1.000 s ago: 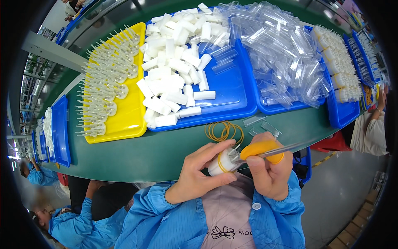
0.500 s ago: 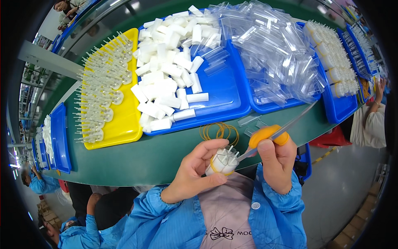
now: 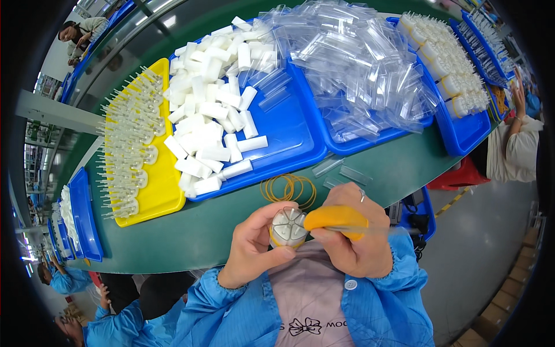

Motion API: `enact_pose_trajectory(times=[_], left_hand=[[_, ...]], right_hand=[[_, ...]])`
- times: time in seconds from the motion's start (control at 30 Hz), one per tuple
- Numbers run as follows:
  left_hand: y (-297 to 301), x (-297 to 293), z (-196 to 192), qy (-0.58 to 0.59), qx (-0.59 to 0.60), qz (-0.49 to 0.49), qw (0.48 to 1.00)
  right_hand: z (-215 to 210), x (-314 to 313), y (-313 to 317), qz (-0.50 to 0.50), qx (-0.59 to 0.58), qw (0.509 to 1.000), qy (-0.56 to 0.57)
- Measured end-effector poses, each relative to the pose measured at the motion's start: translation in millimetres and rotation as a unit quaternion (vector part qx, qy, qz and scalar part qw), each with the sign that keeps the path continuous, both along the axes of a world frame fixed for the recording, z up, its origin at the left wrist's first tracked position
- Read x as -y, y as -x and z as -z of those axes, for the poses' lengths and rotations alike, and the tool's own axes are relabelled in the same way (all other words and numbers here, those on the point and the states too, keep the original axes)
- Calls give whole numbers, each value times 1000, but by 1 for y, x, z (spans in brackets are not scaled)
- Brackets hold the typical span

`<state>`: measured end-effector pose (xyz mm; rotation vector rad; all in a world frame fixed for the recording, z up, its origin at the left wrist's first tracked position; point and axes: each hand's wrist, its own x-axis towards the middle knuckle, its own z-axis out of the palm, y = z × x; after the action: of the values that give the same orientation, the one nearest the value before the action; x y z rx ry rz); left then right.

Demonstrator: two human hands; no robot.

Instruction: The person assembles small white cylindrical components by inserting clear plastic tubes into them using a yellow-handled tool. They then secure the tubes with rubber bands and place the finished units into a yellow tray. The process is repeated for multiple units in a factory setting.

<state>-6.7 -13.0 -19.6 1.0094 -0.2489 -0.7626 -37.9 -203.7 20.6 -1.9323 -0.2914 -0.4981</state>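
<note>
1. While pinched between thumb and fingers of the left hand [image 3: 248,248], near the edge of the green table [image 3: 191,243]: pronged white bundle [image 3: 289,226], end face turned up, yellow band [image 3: 275,237] wrapped round its lower part.
2. Around the orange-covered tool [image 3: 335,221], closed fingers of the right hand [image 3: 364,243]; near end right beside the bundle's rim, but impossible to tell whether touching.
3. Likeliest trouble: a skid of the tool off the smooth segments, caused by a poor angle or too hard a push, straight toward the left fingertips close by.
4. Possible too: a segment squeezed out of line, from uneven pressure by the left thumb.
5. Risk of losing the yellow band, through snagging it with the tool or letting it creep along a slick side.
6. Chance of a drop to the floor [image 3: 462,248], from easing the left hold so near the edge.
7. Minor hazard: brushing loose rubber bands [image 3: 289,191] or clear strips [image 3: 328,166] out of place with the right knuckles, given how close they lie.
</note>
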Motion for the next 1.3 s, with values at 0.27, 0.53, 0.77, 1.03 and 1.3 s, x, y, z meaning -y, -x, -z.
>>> enact_pose_trajectory(times=[0.27,0.53,0.77,1.03,1.3], left_hand=[[-11,-2,5,102,-185,140,967],[-2,3,-4,45,-125,90,987],[4,10,-11,-74,-68,21,995],[1,7,-9,-33,-87,31,995],[2,12,-12,-65,-66,-7,996]], right_hand=[[11,7,5,9,-11,966,-259],[2,2,-3,-28,-141,963,-228],[5,-1,-6,-32,-99,984,-141],[13,-1,-2,33,-53,984,-169],[9,-2,-3,-10,-174,948,-266]])
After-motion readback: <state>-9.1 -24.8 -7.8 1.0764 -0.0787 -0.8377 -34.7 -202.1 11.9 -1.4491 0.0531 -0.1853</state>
